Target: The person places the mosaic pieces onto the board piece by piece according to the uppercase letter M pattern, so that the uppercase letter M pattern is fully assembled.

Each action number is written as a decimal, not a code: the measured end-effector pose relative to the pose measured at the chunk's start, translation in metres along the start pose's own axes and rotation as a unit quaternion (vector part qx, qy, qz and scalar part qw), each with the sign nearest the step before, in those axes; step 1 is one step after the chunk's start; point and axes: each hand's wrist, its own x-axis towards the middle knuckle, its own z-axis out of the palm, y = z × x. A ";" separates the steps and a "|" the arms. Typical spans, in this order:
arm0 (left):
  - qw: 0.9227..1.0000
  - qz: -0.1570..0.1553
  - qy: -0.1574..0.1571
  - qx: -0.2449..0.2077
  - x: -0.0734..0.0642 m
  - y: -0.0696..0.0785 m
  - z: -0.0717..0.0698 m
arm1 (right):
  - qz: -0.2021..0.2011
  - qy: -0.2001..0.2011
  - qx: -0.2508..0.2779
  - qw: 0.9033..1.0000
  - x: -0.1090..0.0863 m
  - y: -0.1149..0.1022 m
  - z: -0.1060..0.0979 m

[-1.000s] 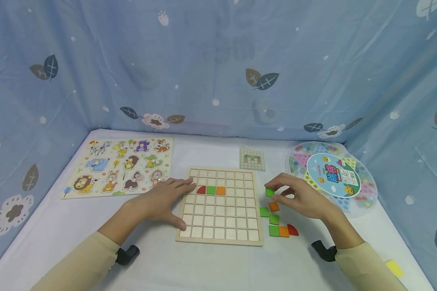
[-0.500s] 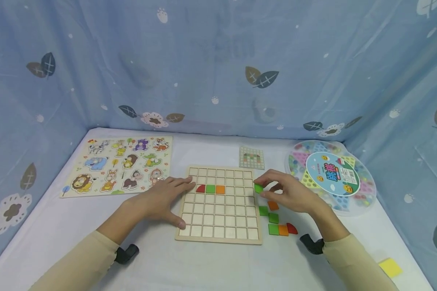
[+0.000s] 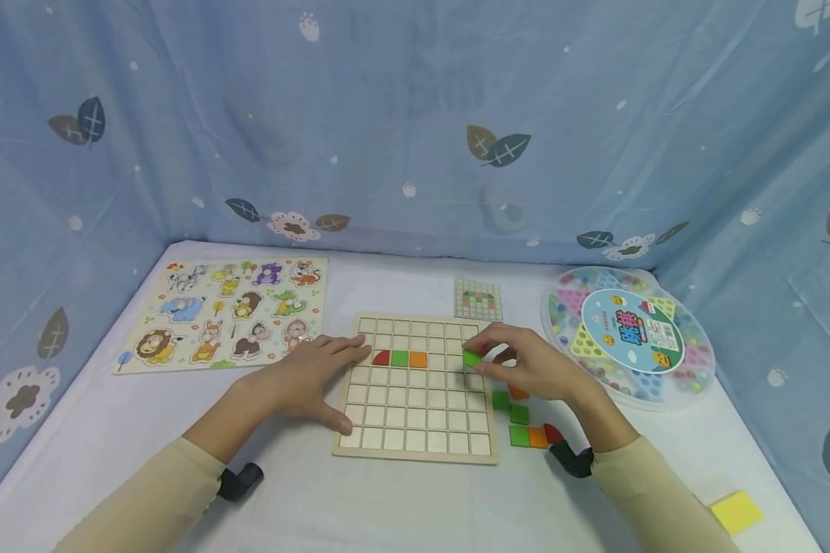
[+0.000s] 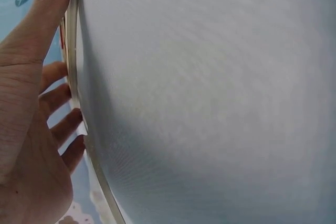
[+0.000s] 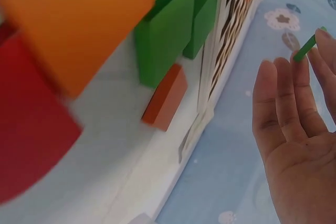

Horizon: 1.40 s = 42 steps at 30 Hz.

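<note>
A wooden grid board [image 3: 415, 430] lies mid-table with a red quarter-round, a green tile and an orange tile [image 3: 418, 359] in its third row. My right hand [image 3: 526, 367] pinches a small green tile [image 3: 472, 358] [image 5: 304, 51] over the board's right columns, in that same row. My left hand [image 3: 304, 380] lies flat at the board's left edge, fingers straight, its thumb [image 4: 50, 3] against the rim. Loose green, orange and red tiles [image 3: 529, 436] sit on the cloth right of the board; in the right wrist view they [image 5: 168, 30] loom close.
An animal peg puzzle [image 3: 231, 311] lies at the far left. A small pattern card [image 3: 479, 299] sits behind the board. A round clear box [image 3: 629, 334] of coloured pegs stands at the right. A yellow tile [image 3: 736, 511] lies near the front right edge. Blue curtains wall the table.
My right hand has carried the green tile leftward from above the loose tiles to over the board's right columns. The left hand has stayed put.
</note>
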 end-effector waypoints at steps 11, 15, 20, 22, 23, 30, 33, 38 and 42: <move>1.000 -0.003 -0.002 -0.009 0.000 0.000 0.000 | -0.012 -0.005 0.001 1.000 0.016 -0.003 0.009; 1.000 -0.003 -0.002 -0.010 0.000 0.000 -0.001 | -0.013 -0.010 0.015 1.000 0.020 -0.003 0.011; 1.000 -0.007 -0.005 -0.012 0.000 0.001 -0.001 | -0.006 -0.018 0.027 0.999 0.026 -0.003 0.015; 1.000 -0.009 -0.005 -0.016 0.000 0.001 -0.001 | -0.004 -0.022 0.026 0.999 0.028 -0.003 0.016; 1.000 -0.010 -0.005 -0.018 0.000 0.001 -0.001 | -0.005 -0.023 0.025 0.999 0.030 -0.003 0.016; 1.000 -0.008 -0.005 -0.020 -0.001 0.002 -0.002 | -0.010 -0.045 0.009 0.999 0.040 0.002 0.021; 1.000 -0.012 -0.008 -0.021 -0.002 0.001 -0.002 | -0.011 -0.056 -0.005 0.998 0.044 0.003 0.024; 0.999 -0.013 -0.007 -0.029 -0.002 0.002 -0.002 | 0.006 -0.059 -0.039 0.997 0.050 -0.002 0.025; 1.000 -0.012 -0.004 -0.027 -0.002 0.002 -0.001 | 0.021 -0.067 -0.061 0.996 0.053 -0.004 0.025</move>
